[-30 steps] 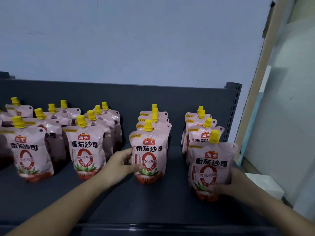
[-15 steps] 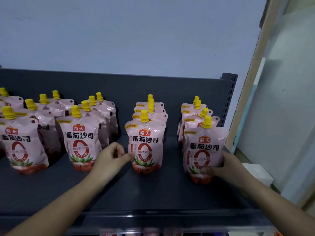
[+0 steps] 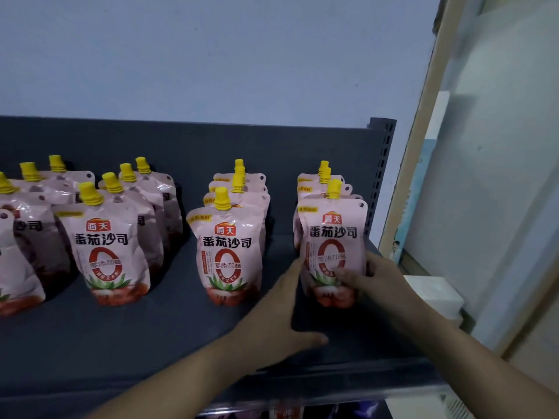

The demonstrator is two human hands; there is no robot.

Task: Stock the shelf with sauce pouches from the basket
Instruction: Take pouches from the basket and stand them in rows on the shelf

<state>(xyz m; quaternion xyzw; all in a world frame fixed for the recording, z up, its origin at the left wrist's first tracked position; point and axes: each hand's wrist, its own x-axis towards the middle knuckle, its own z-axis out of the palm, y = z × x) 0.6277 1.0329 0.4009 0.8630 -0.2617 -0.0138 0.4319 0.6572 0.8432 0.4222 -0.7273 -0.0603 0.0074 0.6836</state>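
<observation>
Left hand (image 3: 281, 309) has left the middle pouch (image 3: 227, 252) for the rightmost front pouch (image 3: 332, 246). We see it upright, spout up, label facing us, between both grips: left fingers spread flat, right hand (image 3: 372, 282) pinching its lower edge on the shelf (image 3: 151, 328).

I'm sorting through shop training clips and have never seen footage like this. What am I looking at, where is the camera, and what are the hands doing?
There is no machine here: a person wears a wide-angle camera on the head, looking forward and down, so you see their own two bare arms. In front is a dark shelf against a pale wall, with rows of pink sauce pouches with yellow caps standing upright. The right hand grips the front pouch of the rightmost row, fingers wrapped over its lower front. The left hand is open, its fingertips touching that pouch's left edge, as if to steady it. The middle front pouch stands free. No basket is in view.
</observation>
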